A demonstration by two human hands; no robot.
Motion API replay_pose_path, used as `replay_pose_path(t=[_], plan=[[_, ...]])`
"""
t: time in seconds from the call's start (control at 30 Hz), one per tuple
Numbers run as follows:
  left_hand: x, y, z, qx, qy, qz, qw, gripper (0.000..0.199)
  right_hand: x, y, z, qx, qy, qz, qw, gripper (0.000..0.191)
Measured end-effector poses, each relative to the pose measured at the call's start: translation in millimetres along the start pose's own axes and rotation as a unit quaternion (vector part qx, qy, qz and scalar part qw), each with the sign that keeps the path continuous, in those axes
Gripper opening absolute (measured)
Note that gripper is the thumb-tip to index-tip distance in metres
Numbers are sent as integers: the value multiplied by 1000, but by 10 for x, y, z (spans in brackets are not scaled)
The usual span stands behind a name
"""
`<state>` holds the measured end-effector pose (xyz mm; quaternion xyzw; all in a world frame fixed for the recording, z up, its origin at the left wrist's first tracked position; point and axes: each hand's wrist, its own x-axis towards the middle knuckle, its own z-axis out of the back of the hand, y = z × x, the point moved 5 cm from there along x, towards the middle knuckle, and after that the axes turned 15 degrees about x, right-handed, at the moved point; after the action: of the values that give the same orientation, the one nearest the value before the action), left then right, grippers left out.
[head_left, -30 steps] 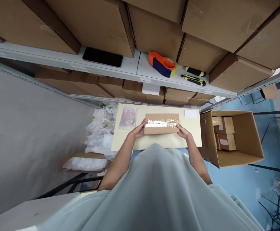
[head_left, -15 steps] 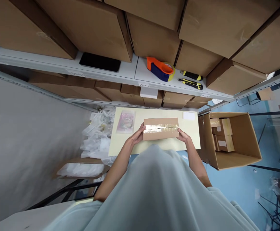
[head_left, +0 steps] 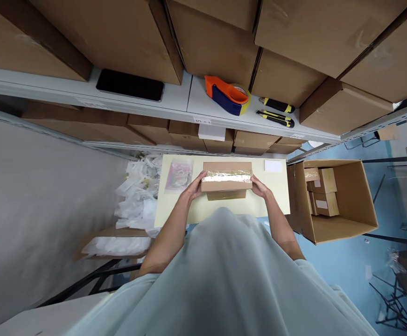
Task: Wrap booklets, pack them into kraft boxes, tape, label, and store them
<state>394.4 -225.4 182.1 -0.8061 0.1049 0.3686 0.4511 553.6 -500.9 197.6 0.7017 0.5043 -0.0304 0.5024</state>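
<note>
Between my hands is a small brown cardboard box (head_left: 227, 184) with shiny clear tape along its middle. My left hand (head_left: 195, 185) grips its left end, and my right hand (head_left: 260, 187) grips the right end. The front side of the box, with a yellowish strip low down, faces me. Beneath lies a pale yellow tabletop (head_left: 203, 212). A clear plastic bag with pinkish contents (head_left: 178, 176) rests on the table left of my left hand. Beyond my right hand, a white label or paper slip (head_left: 272, 165) lies near the back edge.
A large open carton (head_left: 357, 196) holding several small boxes stands at the right. On the shelf (head_left: 185, 100) above sit a phone (head_left: 129, 85), a tape dispenser (head_left: 227, 94) and utility knives (head_left: 276, 118), before big cartons. Plastic bags (head_left: 136, 200) pile up at the left.
The box has tilted in my hands, so its front side now shows below the taped face. The view has shifted slightly; both hands still hold the ends.
</note>
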Motion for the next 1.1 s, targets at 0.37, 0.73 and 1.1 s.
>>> replay_pose_path(t=[0.37,0.73,1.1], plan=[[123,117,369,142,-111,-60,982,84,-45,-86,198,-36,-100,3,994,77],[-131,-793,138,574,-211,-326,721,73,-116,611,-395,-517,-151,271,798,73],[-821,-3083,-1415,531,-266,-539,597,69,594,2938,-2583,-642,-96,322,689,51]])
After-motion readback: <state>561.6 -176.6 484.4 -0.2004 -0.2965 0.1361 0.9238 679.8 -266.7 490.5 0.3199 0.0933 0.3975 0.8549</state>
